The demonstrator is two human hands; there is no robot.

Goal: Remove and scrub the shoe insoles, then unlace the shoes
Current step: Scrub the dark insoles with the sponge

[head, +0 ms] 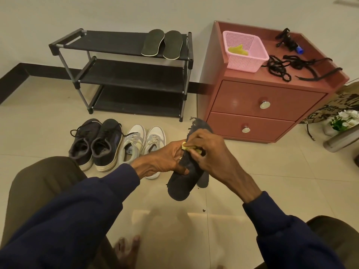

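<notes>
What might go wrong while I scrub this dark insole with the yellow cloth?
The insole is frayed at its far end, and bits lie on the floor; hard scrubbing with the yellow cloth may tear off more. A second insole behind it in the left hand might slip out.

Single view, worn on the head. Aimed forward and steeply down from a seated height, over the knees [38,181] at the lower corners. Wide-angle, with straight lines bowed toward the frame edges. Nearest to the left hand [163,158] and right hand [209,148], just below frame centre, very close under the lens. Farther off across the floor [291,171]: rack [136,72] and cabinet [272,98] at the floor's far edge, against the wall [97,12] along the top of the frame. Facing that wall almost squarely, rack left of centre, cabinet right, both seen from above.
</notes>
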